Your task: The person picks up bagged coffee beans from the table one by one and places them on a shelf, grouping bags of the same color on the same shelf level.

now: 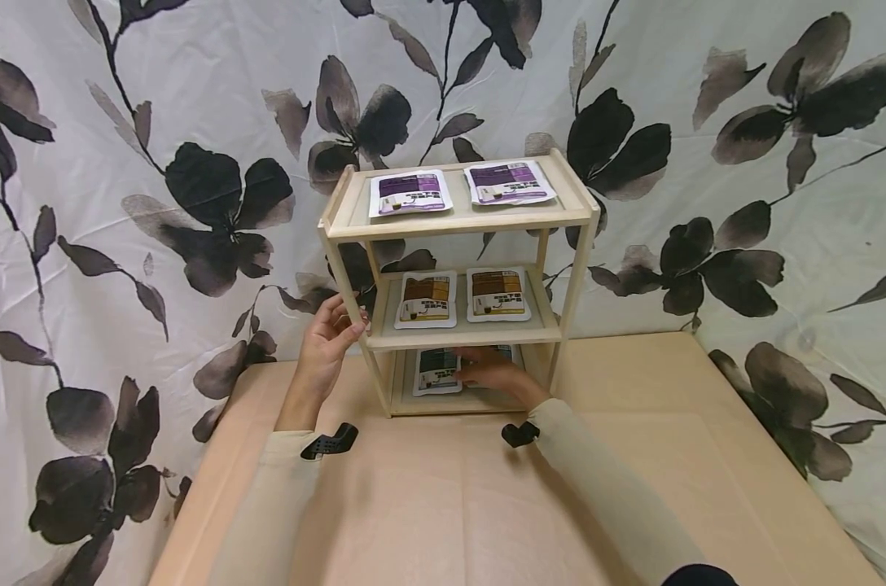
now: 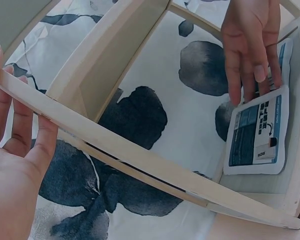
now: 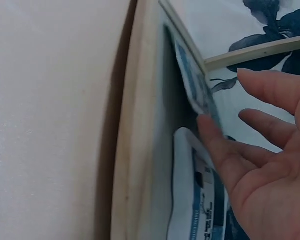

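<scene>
A small three-tier wooden shelf (image 1: 421, 338) stands on the table. My left hand (image 1: 322, 352) holds its left front post (image 2: 115, 142), thumb on one side and fingers on the other. On the bottom tier lie two teal-and-white packets, a left one (image 1: 437, 371) and a right one (image 3: 192, 80). My right hand (image 1: 496, 374) reaches in over them and partly hides the right packet in the head view. Its fingers are extended and loosely spread, with one fingertip (image 3: 206, 124) at the packets' edges; whether it touches them I cannot tell.
Two brown-and-yellow packets (image 1: 426, 299) lie side by side on the middle tier. On the top tier are two purple-and-white packets (image 1: 410, 193). A floral cloth (image 1: 216, 98) hangs behind the tan-covered table (image 1: 443, 505).
</scene>
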`<state>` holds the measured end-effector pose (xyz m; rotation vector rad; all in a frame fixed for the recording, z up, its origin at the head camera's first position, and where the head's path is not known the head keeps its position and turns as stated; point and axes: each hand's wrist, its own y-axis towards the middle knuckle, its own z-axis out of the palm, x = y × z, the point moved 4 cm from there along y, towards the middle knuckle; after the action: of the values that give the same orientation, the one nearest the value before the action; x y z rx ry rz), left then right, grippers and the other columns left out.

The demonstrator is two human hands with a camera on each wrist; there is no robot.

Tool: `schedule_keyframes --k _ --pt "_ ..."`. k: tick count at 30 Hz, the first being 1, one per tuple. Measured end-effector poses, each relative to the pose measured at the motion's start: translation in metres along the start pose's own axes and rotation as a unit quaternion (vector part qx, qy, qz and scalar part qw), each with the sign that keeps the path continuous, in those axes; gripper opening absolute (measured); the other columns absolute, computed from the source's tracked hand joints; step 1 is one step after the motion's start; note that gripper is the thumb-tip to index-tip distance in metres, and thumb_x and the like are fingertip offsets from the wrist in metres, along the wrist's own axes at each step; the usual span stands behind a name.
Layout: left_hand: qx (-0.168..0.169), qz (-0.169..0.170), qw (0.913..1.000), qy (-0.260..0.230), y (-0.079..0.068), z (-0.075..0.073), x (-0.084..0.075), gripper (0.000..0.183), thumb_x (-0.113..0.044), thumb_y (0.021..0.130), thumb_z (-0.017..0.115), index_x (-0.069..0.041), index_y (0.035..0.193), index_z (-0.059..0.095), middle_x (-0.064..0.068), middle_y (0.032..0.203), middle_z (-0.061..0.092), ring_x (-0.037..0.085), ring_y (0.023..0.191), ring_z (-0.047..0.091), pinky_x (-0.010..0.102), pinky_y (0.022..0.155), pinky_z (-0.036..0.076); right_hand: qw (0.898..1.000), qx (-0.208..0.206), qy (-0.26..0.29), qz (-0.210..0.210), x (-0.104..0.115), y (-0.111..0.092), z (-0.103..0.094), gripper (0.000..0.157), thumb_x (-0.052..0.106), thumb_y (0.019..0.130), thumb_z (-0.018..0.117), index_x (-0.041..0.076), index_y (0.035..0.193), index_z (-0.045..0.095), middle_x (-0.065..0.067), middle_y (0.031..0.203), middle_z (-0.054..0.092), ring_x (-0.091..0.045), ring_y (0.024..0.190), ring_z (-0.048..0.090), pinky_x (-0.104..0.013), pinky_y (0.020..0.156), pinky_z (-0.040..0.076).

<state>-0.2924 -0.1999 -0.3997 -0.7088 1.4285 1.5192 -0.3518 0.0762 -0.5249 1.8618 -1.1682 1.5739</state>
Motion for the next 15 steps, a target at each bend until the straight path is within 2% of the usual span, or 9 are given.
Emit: schedule_keyframes --k 5,8,12,15 --pt "0.003 -0.003 1.0 0.003 -0.001 0.001 -0.001 0.053 0.006 0.096 0.062 0.008 0.144 0.038 0.0 0.114 0.065 0.023 0.11 0.057 0.027 0.094 0.053 1.0 0.023 -0.005 -0.003 0.004 -0.005 -0.003 0.064 0.009 0.101 0.058 -0.003 0.157 0.029 -0.024 0.163 0.027 -0.039 0.134 0.05 -0.053 0.113 0.041" --pt "0.001 -0.004 1.0 0.003 -0.002 0.001 -0.001 0.052 0.006 0.096 0.062 0.006 0.144 0.04 0.003 0.114 0.064 0.021 0.109 0.058 0.027 0.094 0.053 1.0 0.029 -0.005 -0.005 0.008 -0.009 -0.003 0.064 0.011 0.102 0.058 -0.004 0.157 0.028 -0.027 0.162 0.028 -0.041 0.139 0.045 -0.055 0.115 0.038" --pt "-0.002 -0.004 1.0 0.006 -0.002 0.001 -0.002 0.052 0.006 0.096 0.062 0.005 0.144 0.041 0.007 0.116 0.062 0.02 0.109 0.058 0.027 0.094 0.053 1.0 0.022 -0.004 -0.012 0.008 -0.014 -0.005 0.06 0.011 0.102 0.058 -0.002 0.155 0.033 -0.027 0.159 0.033 -0.04 0.137 0.048 -0.052 0.112 0.042" --pt "-0.002 -0.005 0.9999 0.01 -0.002 0.001 -0.003 0.052 0.006 0.096 0.062 0.006 0.143 0.04 0.003 0.114 0.063 0.019 0.109 0.058 0.028 0.095 0.053 1.0 0.017 -0.004 -0.023 0.008 -0.017 -0.005 0.054 0.009 0.102 0.058 -0.004 0.151 0.04 -0.028 0.153 0.04 -0.04 0.131 0.053 -0.047 0.108 0.048"
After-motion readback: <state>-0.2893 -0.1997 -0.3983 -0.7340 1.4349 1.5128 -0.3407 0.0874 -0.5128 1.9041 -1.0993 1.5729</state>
